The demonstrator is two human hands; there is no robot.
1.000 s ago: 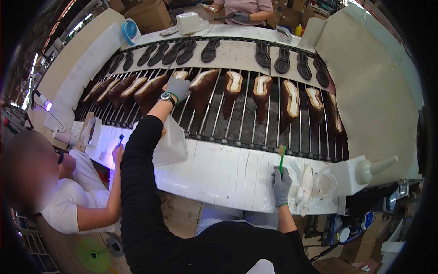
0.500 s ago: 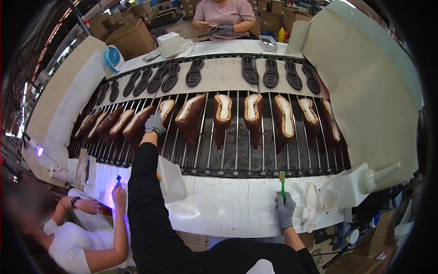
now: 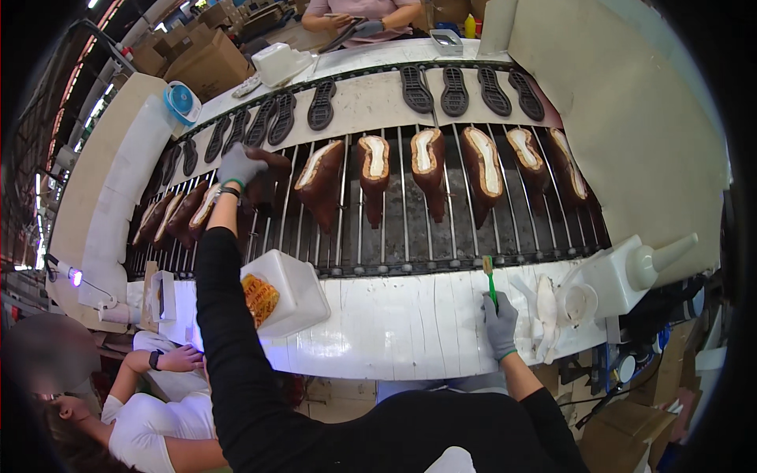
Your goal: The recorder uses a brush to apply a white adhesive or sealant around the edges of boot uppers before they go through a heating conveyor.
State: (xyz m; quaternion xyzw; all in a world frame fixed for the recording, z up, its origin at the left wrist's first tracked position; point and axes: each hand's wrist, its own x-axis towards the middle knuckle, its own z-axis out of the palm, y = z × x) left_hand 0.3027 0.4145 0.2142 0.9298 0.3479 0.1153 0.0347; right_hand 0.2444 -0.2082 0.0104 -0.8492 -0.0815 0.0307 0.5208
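On the rod conveyor, the gloved left hand is closing its fingers on a brown shoe at the left of the row.

Beside it five more brown shoes are lying sole-up, apparently not yet handled, with black soles riding the belt beyond and open rods nearer the bench. The right hand is gripping a green brush at the bench's far edge, crowded by a white glue pot on its right; a white tub is sitting under the left forearm.
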